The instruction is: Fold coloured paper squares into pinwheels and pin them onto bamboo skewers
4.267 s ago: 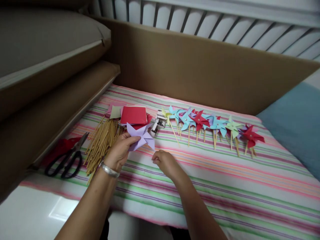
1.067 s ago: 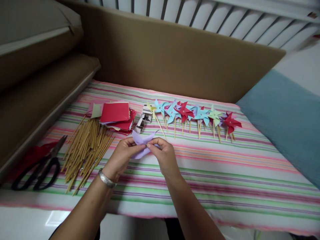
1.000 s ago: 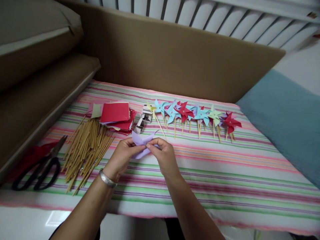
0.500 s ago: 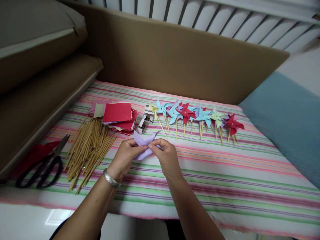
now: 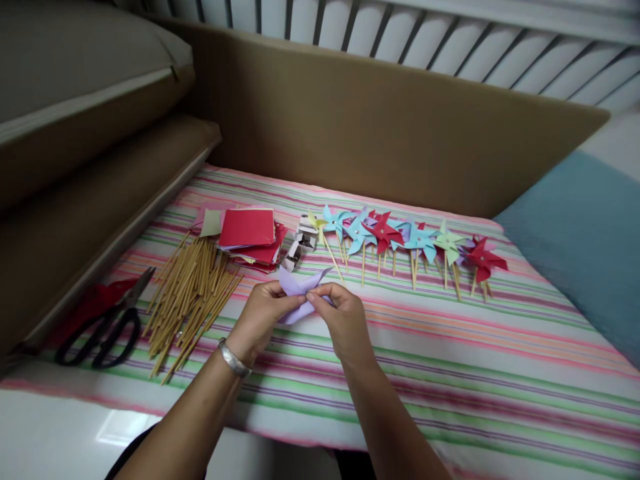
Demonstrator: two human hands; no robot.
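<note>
A folded lilac paper pinwheel (image 5: 299,285) is pinched from both sides above the striped cloth (image 5: 450,347). My left hand (image 5: 263,317), with a silver bracelet at the wrist, grips its left part with thumb and fingers closed. My right hand (image 5: 343,320) pinches the paper's centre with thumb and forefinger. A bundle of bamboo sticks (image 5: 193,293) lies just left of my left hand. A stack of red and coloured paper squares (image 5: 247,230) sits behind the sticks.
A row of finished pinwheels on sticks (image 5: 400,240) lies along the back of the cloth. Black scissors (image 5: 103,327) rest at the far left. A small patterned box (image 5: 300,241) stands by the paper stack. A brown cardboard panel (image 5: 375,127) rises behind, and a blue cushion (image 5: 585,233) lies at the right.
My right hand has come from the cloth up to the lilac pinwheel, which both hands now pinch. Over the last second the hands hardly move; the view shifts slightly.
</note>
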